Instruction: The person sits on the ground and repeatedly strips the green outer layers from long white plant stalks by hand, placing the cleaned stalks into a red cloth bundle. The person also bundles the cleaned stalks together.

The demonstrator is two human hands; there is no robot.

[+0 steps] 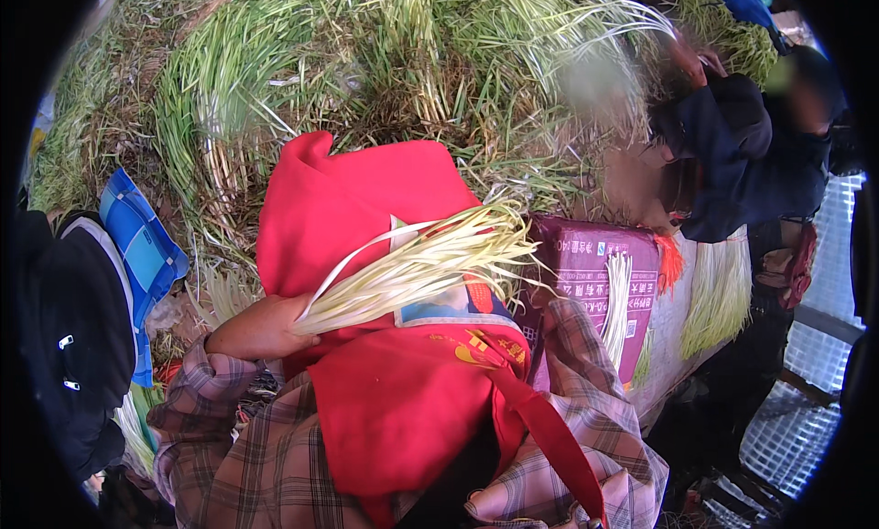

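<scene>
My left hand (269,324) grips the white stem ends of a bunch of blanched chives (412,268). Its pale yellow leaves fan out to the right, over the red apron (357,185) on my lap. At the leaf tips, my right hand (542,297) is mostly hidden beyond its plaid cuff, so its fingers cannot be made out. Close to that cuff lies a purple printed sack (577,254), with a small bundle of white stems (617,309) on top.
A large heap of loose green and yellow chives (412,62) spreads before me. At right, a person in dark clothing (735,151) holds some stems near another chive bundle (717,295). Someone in black (75,323) sits close on my left, beside a blue checked cloth (141,240).
</scene>
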